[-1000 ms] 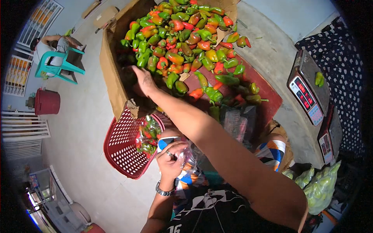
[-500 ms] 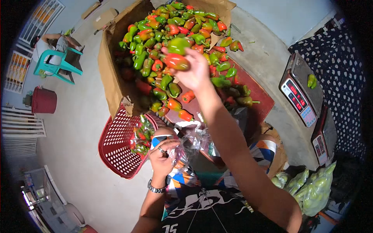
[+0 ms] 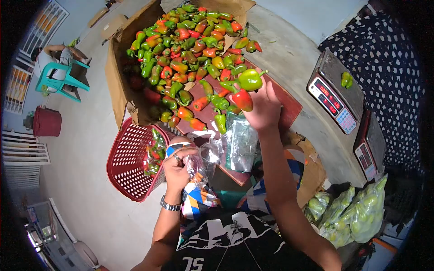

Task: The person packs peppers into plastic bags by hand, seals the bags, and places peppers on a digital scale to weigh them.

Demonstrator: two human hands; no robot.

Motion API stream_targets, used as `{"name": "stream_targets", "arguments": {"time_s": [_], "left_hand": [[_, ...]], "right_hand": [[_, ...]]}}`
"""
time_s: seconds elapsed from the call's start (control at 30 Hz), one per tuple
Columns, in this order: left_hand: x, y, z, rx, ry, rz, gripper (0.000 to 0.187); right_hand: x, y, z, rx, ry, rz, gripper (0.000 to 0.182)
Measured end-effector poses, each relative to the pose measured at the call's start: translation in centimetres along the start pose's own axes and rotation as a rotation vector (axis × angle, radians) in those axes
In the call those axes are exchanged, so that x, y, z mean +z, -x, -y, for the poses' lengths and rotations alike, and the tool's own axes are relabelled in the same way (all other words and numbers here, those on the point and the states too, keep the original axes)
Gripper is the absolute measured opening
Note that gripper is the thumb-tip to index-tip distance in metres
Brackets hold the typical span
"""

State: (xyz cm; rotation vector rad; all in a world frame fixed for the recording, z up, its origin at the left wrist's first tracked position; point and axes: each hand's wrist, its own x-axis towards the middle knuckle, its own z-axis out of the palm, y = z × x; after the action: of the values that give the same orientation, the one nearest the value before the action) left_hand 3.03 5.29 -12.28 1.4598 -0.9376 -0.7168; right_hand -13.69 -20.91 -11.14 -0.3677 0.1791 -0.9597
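My right hand (image 3: pixel 263 106) holds a green pepper (image 3: pixel 250 80) and a red pepper (image 3: pixel 242 100) above the red board (image 3: pixel 289 108). Lower down, my left hand (image 3: pixel 176 169) grips a clear plastic bag (image 3: pixel 196 165) over my lap; no pepper shows inside it. A large pile of red and green peppers (image 3: pixel 181 49) spills from a cardboard box (image 3: pixel 118 77) onto the board. Flat clear plastic bags (image 3: pixel 242 144) lie at the board's near edge, below my right wrist. Left of my left hand, a red basket (image 3: pixel 124 167) contains bagged peppers (image 3: pixel 155 153).
Two digital scales (image 3: pixel 332 97) (image 3: pixel 367 158) stand at the right, the farther one bearing small green peppers (image 3: pixel 346 80). Filled plastic bags (image 3: pixel 357 217) lie at lower right. At upper left, a person sits on a green chair (image 3: pixel 61 77) near a red bucket (image 3: pixel 47 122).
My right hand has moved right and down from the pile with the two peppers. The flat plastic bags are now more exposed. The whole view has shifted slightly.
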Motion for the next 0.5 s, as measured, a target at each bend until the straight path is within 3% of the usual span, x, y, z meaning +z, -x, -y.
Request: {"name": "stream_targets", "arguments": {"time_s": [0.07, 0.17, 0.27, 0.37, 0.5], "left_hand": [[0.2, 0.1, -0.2, -0.029, 0.009, -0.006, 0.019], [0.5, 0.1, -0.4, -0.064, 0.007, 0.001, 0.019], [0.4, 0.1, -0.1, -0.020, -0.024, 0.016, 0.021], [0.2, 0.1, 0.0, 0.021, -0.057, 0.008, 0.023], [0.2, 0.1, 0.2, -0.004, -0.037, 0.011, 0.024]], "right_hand": [[-0.1, 1.0, 0.7, 0.007, 0.087, -0.041, 0.060], [-4.7, 1.2, 1.3, 0.196, -0.241, 0.214, 0.061], [-5.5, 2.8, 1.1, 0.152, -0.250, 0.025, 0.065], [-1.6, 4.8, 0.7, 0.100, -0.206, -0.160, 0.061], [-2.1, 7.6, 0.8, 0.145, -0.186, -0.149, 0.058]]}}
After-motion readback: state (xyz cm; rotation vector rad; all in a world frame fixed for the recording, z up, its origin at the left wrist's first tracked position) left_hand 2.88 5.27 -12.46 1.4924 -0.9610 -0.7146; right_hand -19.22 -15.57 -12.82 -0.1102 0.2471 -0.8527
